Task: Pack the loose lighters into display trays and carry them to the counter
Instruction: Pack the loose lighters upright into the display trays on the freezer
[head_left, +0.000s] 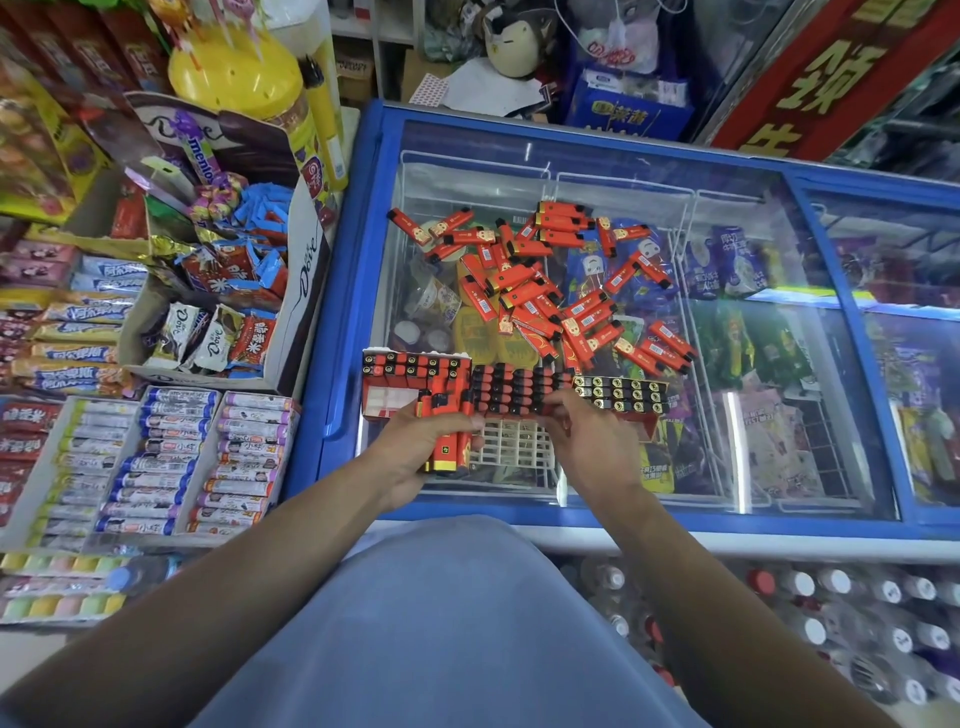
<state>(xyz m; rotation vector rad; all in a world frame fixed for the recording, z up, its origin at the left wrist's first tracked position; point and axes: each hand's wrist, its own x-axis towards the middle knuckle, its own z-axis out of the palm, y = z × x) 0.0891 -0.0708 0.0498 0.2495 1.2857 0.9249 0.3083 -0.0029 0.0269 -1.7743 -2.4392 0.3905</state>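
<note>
Dozens of loose lighters (550, 280) lie scattered on the glass lid of a blue chest freezer (358, 270), red bodies with black caps, some showing a white barcode label, others a small cartoon figure. They overlap in a heap toward the middle of the glass, pointing every which way.

Nearer the person, three display trays sit in a row on the lid's front edge. The left tray (387, 397) is red and white, with lighters standing in its back rows and bare white slots at the front. The middle tray (514, 431) is a white grid, its far rows packed with upright lighters, black caps up, its near rows unfilled. The right tray (621, 395) shows rows of dark tops with gold rings.

The left hand (415, 449) is curled around a bundle of red lighters (449, 441), held just in front of the left tray. The right hand (587, 436) reaches to the middle tray with fingers bent at the row of lighters there; whether it pinches one I cannot tell.

Left of the freezer, a cardboard box of chocolates and sweets (218, 291) stands among racks of candy rolls (166, 462).
</note>
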